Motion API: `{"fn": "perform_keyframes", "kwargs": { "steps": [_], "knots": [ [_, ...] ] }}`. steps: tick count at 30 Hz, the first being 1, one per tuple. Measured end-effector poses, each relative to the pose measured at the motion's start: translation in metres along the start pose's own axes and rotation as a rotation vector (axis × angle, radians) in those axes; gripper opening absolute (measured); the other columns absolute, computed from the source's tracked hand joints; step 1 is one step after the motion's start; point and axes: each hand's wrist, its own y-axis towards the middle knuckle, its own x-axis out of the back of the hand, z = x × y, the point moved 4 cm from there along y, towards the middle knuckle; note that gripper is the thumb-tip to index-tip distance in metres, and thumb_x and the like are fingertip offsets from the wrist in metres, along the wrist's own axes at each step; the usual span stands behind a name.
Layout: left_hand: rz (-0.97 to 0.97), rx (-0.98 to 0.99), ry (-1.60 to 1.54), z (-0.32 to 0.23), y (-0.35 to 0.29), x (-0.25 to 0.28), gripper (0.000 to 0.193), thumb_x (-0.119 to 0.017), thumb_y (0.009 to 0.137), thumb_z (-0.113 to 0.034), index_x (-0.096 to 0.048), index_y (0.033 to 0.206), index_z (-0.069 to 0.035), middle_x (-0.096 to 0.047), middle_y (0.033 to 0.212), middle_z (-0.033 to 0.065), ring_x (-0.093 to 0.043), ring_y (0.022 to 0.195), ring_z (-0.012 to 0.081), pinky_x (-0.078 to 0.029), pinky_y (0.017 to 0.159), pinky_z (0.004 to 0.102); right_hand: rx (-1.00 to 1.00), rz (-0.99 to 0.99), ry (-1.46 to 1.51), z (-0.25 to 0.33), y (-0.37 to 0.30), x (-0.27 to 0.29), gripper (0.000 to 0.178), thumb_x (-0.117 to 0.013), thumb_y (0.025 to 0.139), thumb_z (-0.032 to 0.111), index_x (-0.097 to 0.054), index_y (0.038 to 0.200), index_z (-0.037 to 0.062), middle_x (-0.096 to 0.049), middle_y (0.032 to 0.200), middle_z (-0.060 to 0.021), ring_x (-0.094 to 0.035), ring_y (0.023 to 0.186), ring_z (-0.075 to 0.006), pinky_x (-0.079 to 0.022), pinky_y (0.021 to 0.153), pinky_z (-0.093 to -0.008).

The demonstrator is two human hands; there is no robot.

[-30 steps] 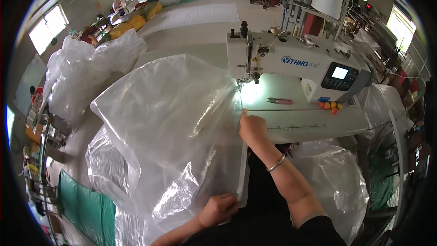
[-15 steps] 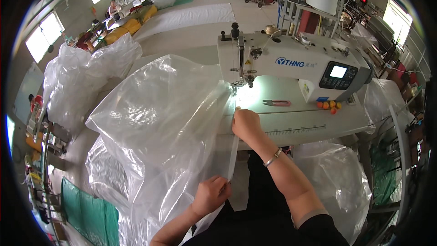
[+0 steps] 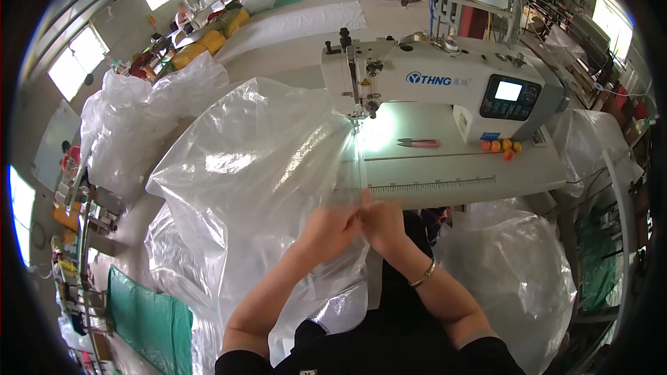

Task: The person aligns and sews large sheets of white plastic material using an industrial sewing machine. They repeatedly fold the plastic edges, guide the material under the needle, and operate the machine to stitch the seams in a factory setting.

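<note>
A large clear plastic sheet [image 3: 243,160] spreads over the left of the sewing machine [image 3: 431,73], its edge running under the lit needle. At the front edge of the table, both hands meet on that sheet edge, side by side. My left hand [image 3: 330,232] is closed on the plastic, slightly blurred. My right hand [image 3: 383,226], with a bracelet at its wrist, pinches the edge just to the right. Pink-handled thread snips [image 3: 419,143] lie on the machine bed, to the right of the needle.
Several small orange and yellow balls [image 3: 501,146] sit by the machine's right end. A ruler strip [image 3: 438,184] runs along the table front. More plastic hangs at the lower right [image 3: 507,271] and heaps at the left [image 3: 132,125]. A person [image 3: 183,17] is far back left.
My right hand has come back toward me from near the needle. My left hand has moved up and right to meet it. The view has shifted slightly.
</note>
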Motion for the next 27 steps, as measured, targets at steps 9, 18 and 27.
{"fn": "perform_keyframes", "kwargs": {
  "steps": [9, 18, 27],
  "knots": [
    [-0.186, -0.189, 0.273, 0.039, 0.029, -0.026, 0.029, -0.062, 0.080, -0.007, -0.064, 0.109, -0.006, -0.065, 0.113, 0.0079, -0.059, 0.108, 0.0295, -0.046, 0.095, 0.0380, -0.030, 0.041, -0.001, 0.003, 0.002, 0.003, 0.047, -0.061, 0.075, 0.009, -0.052, 0.115, -0.0151, -0.064, 0.064, -0.0145, -0.065, 0.057, -0.0297, -0.052, 0.053, -0.0370],
    [-0.137, -0.252, 0.195, 0.082, 0.071, -0.015, 0.024, -0.059, 0.087, -0.012, -0.066, 0.111, -0.007, -0.065, 0.117, 0.0088, -0.055, 0.117, 0.0304, -0.042, 0.099, 0.0405, -0.092, 0.064, -0.034, -0.001, 0.044, -0.006, 0.040, -0.058, 0.078, 0.007, -0.057, 0.114, -0.0102, -0.063, 0.063, -0.0179, -0.066, 0.059, -0.0322, -0.053, 0.056, -0.0397],
    [-0.168, -0.244, 0.199, 0.096, 0.109, -0.019, 0.024, -0.059, 0.086, -0.011, -0.066, 0.108, -0.006, -0.065, 0.114, 0.0102, -0.054, 0.116, 0.0291, -0.040, 0.099, 0.0381, -0.074, -0.002, -0.170, -0.023, 0.078, -0.011, 0.019, -0.057, 0.078, 0.006, -0.061, 0.093, -0.0046, -0.064, 0.064, -0.0133, -0.066, 0.060, -0.0250, -0.052, 0.052, -0.0336]
  ]
}}
